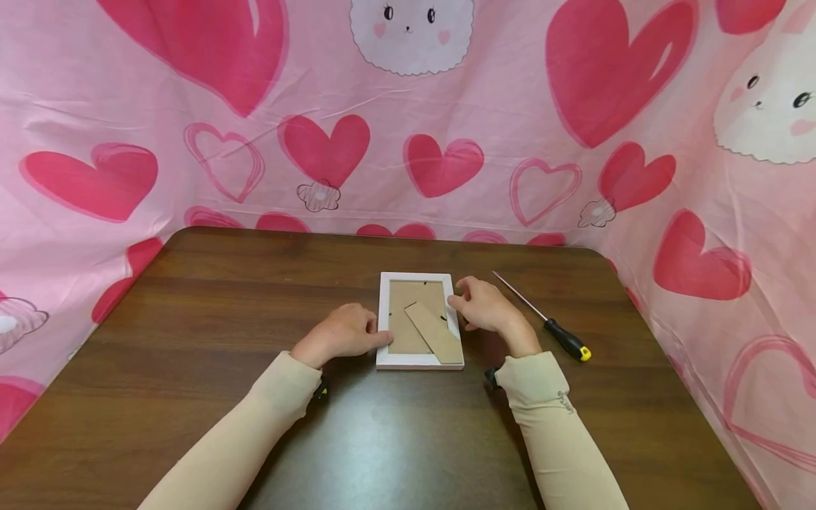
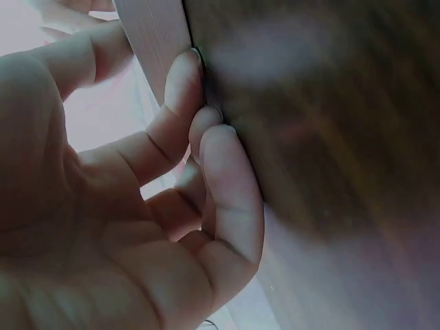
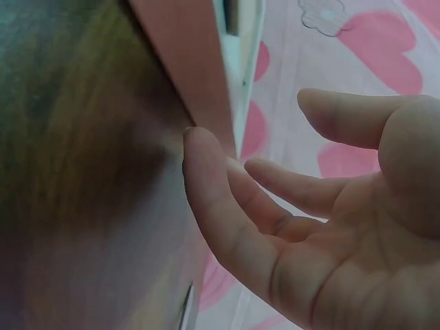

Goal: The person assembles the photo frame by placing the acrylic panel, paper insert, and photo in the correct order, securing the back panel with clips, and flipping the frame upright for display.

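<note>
A white picture frame (image 1: 384,312) lies back side up on the table, its brown backing board (image 1: 401,333) and slanted cardboard stand leg (image 1: 433,331) uppermost. Small dark tabs show at the edges of the board. My left hand (image 1: 344,331) holds the frame's left side, thumb over the border and fingertips low against the outer edge, as the left wrist view (image 2: 137,185) also shows. At the right side is my right hand (image 1: 487,304), fingers loosely bent and apart. In the right wrist view its thumb (image 3: 344,120) stands off the frame, with one fingertip right by the lower edge.
A screwdriver (image 1: 564,338) with a black and yellow handle lies to the right of my right hand, its shaft slanting toward the back. The dark wooden table (image 1: 223,297) meets pink heart-print cloth (image 1: 382,106) at the back and sides.
</note>
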A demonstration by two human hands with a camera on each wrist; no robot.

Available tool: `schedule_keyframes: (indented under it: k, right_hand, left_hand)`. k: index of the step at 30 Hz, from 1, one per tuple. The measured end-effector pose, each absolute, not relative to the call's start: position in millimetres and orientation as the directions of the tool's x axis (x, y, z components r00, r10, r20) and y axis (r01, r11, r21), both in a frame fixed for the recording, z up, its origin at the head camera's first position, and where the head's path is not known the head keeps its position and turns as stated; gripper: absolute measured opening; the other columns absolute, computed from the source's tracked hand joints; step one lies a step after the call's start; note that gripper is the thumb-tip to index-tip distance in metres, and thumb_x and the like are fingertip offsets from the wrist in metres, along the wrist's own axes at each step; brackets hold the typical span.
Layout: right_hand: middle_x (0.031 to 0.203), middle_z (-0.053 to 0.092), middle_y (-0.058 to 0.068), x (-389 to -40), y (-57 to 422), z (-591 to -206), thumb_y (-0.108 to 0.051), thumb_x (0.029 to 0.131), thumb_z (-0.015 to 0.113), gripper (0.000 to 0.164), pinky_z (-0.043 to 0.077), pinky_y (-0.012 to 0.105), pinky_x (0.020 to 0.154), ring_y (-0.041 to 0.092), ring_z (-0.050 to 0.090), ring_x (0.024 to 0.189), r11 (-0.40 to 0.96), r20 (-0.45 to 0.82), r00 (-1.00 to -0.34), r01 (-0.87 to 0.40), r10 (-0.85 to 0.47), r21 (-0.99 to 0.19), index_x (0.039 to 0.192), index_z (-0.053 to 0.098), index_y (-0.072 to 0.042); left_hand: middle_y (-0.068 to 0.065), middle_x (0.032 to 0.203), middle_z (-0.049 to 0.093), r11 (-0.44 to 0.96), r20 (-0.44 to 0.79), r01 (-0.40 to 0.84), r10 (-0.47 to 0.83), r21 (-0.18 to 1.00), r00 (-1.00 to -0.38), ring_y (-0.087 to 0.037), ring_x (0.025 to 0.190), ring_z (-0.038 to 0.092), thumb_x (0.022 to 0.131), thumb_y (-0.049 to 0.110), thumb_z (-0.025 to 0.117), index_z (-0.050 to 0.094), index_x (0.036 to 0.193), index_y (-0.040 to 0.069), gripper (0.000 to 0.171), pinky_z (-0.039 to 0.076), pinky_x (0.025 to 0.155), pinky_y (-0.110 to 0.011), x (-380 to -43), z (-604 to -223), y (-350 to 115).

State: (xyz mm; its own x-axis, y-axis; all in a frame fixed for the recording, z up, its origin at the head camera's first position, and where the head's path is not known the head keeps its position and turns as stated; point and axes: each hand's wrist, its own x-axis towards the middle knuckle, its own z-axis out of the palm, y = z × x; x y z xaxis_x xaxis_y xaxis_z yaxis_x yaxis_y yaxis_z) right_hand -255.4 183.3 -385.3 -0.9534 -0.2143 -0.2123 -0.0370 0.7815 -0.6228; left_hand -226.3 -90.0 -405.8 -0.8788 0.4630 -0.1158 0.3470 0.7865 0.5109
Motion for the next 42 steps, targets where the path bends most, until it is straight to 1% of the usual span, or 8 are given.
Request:
schedule_keyframes:
  k: [5, 10, 13, 17, 21, 26, 34, 42]
  right_hand:
    - [0.109, 0.054, 0.018, -255, 178, -390, -0.028, 0.097, 0.056, 0.045, 0.054, 0.033, 0.065, 0.020, 0.064, 0.069, 0.762, -0.236, -0.950, -0.004, -0.205, -0.647, 0.131, 0.044, -0.001]
    - [0.111, 0.054, 0.020, -254, 173, -393, -0.024, 0.097, 0.057, 0.047, 0.055, 0.034, 0.062, 0.023, 0.061, 0.083, 0.708, -0.236, -0.944, 0.005, -0.228, -0.706, 0.134, 0.041, 0.002]
    - [0.111, 0.054, 0.020, -254, 171, -393, -0.023, 0.097, 0.057, 0.049, 0.055, 0.034, 0.062, 0.024, 0.061, 0.082, 0.697, -0.234, -0.944, 0.006, -0.233, -0.717, 0.135, 0.039, 0.002]
    - [0.110, 0.053, 0.020, -254, 170, -394, -0.022, 0.097, 0.057, 0.049, 0.055, 0.035, 0.063, 0.025, 0.062, 0.081, 0.667, -0.236, -0.943, 0.020, -0.235, -0.745, 0.136, 0.038, 0.001]
    - [0.109, 0.054, 0.021, -254, 169, -394, -0.020, 0.098, 0.056, 0.048, 0.056, 0.036, 0.063, 0.025, 0.064, 0.078, 0.620, -0.229, -0.938, 0.020, -0.259, -0.785, 0.136, 0.038, 0.002]
    - [0.107, 0.057, 0.020, -253, 168, -393, -0.020, 0.098, 0.056, 0.048, 0.056, 0.037, 0.065, 0.025, 0.065, 0.077, 0.594, -0.217, -0.935, 0.008, -0.281, -0.805, 0.136, 0.038, 0.003]
    - [0.106, 0.060, 0.017, -256, 169, -394, -0.021, 0.098, 0.056, 0.049, 0.055, 0.036, 0.066, 0.026, 0.065, 0.076, 0.589, -0.213, -0.928, -0.008, -0.305, -0.808, 0.137, 0.038, 0.002]
    - [0.110, 0.060, 0.018, -256, 170, -396, -0.021, 0.098, 0.055, 0.046, 0.055, 0.038, 0.069, 0.027, 0.064, 0.082, 0.580, -0.192, -0.918, -0.049, -0.346, -0.813, 0.136, 0.039, 0.001]
  left_hand:
    - [0.002, 0.052, 0.046, 0.812, -0.097, 0.332, 0.426, 0.480, -0.900, -0.015, 0.054, 0.044, 0.084, 0.034, 0.063, 0.056, 0.057, 0.015, 0.034, 0.034, 0.048, -0.027, -226, -407, -88]
    - [-0.004, 0.064, 0.049, 0.832, -0.085, 0.293, 0.374, 0.472, -0.923, -0.020, 0.064, 0.045, 0.083, 0.030, 0.062, 0.057, 0.061, 0.013, 0.028, 0.037, 0.054, -0.030, -228, -408, -88]
    - [-0.004, 0.064, 0.049, 0.833, -0.061, 0.288, 0.357, 0.473, -0.932, -0.020, 0.066, 0.046, 0.082, 0.028, 0.061, 0.056, 0.061, 0.013, 0.027, 0.037, 0.055, -0.031, -230, -407, -88]
    - [-0.002, 0.060, 0.050, 0.823, -0.061, 0.255, 0.330, 0.508, -0.942, -0.018, 0.059, 0.048, 0.085, 0.028, 0.060, 0.055, 0.067, 0.013, 0.024, 0.038, 0.051, -0.030, -232, -406, -91]
    - [-0.002, 0.061, 0.055, 0.778, -0.103, 0.207, 0.328, 0.593, -0.939, -0.014, 0.051, 0.055, 0.088, 0.028, 0.057, 0.053, 0.073, 0.011, 0.023, 0.045, 0.049, -0.030, -235, -406, -96]
    - [-0.007, 0.068, 0.057, 0.694, -0.155, 0.157, 0.364, 0.703, -0.918, -0.018, 0.053, 0.059, 0.089, 0.026, 0.058, 0.051, 0.075, 0.007, 0.024, 0.051, 0.050, -0.032, -238, -404, -104]
    - [-0.007, 0.067, 0.055, 0.670, -0.087, 0.180, 0.343, 0.720, -0.935, -0.019, 0.058, 0.054, 0.086, 0.028, 0.067, 0.048, 0.083, 0.009, 0.027, 0.044, 0.054, -0.031, -241, -390, -114]
    - [-0.008, 0.074, 0.057, 0.635, -0.082, 0.190, 0.374, 0.748, -0.924, -0.018, 0.062, 0.056, 0.078, 0.027, 0.073, 0.043, 0.094, 0.008, 0.039, 0.047, 0.058, -0.032, -240, -380, -116]
